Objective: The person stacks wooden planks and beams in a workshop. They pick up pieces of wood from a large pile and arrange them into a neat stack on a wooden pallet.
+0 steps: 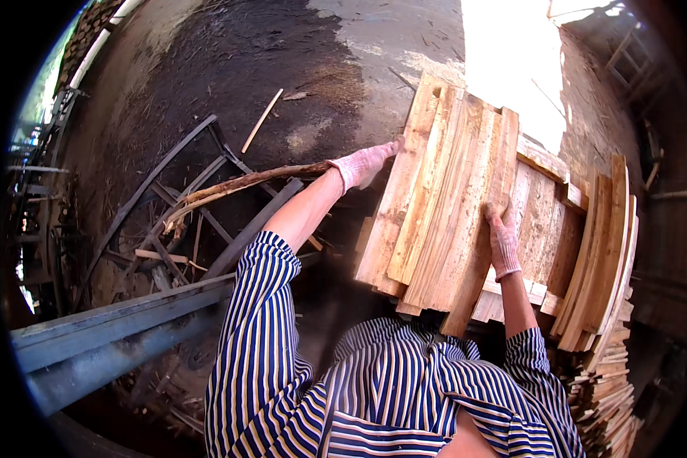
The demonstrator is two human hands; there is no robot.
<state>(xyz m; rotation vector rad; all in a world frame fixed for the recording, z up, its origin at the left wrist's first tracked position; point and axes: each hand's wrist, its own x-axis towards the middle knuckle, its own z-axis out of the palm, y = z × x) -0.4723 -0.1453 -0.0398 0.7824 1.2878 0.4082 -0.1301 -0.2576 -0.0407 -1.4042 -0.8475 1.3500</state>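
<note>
A bundle of pale wooden boards [450, 191] lies tilted in front of me, its long strips side by side with uneven ends. At the bundle's left edge is my left hand [368, 164] in a pinkish knit glove; its fingertips press on the outer board and are partly hidden. My right hand [504, 240], gloved alike, grips the right edge with its fingers curled against the wood. A bark-edged wood strip [259, 182] runs leftward from near my left wrist; whether that hand touches it, I cannot tell.
More boards [538, 221] lie under and right of the bundle, beside upright planks [599, 259] and a pile of thin sticks [607, 397]. On the left stand a dark metal frame [160, 191] and a blue-grey beam [122, 320]. A loose stick [262, 120] lies on the dirt floor.
</note>
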